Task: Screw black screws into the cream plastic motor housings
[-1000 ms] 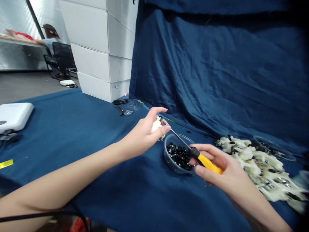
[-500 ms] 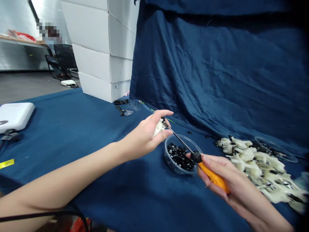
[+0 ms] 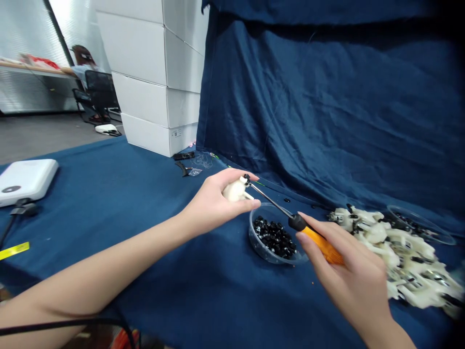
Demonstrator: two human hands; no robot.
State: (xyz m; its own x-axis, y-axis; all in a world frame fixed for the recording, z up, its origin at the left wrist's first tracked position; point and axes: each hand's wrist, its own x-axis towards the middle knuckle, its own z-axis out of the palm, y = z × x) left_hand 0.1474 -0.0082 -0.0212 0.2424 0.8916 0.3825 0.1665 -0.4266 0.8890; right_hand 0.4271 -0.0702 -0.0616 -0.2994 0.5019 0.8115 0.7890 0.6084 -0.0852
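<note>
My left hand (image 3: pixel 214 201) is closed around a small white plastic part (image 3: pixel 235 190), thumb below and fingers above. A small black piece (image 3: pixel 247 178) sits at that part's upper right end. In my right hand (image 3: pixel 348 264) is a screwdriver (image 3: pixel 321 245) with an orange and black handle. Its metal shaft points up and left, and the tip meets the white part near the black piece; exact contact is too small to tell. Below the shaft stands a clear round bowl (image 3: pixel 256 242) holding many small black pieces (image 3: pixel 274 236).
Many white plastic parts (image 3: pixel 403 252) lie heaped at right, beside a clear lid (image 3: pixel 445 237) with small dark pieces. White boxes (image 3: pixel 145 97) are stacked behind. At left are a white device (image 3: pixel 29 179) and a yellow strip (image 3: pixel 14 250). A person (image 3: pixel 83 60) sits far back.
My right hand has turned over the screwdriver handle, so its back now faces up. The white part shows more in my left hand. The camera view has shifted slightly.
</note>
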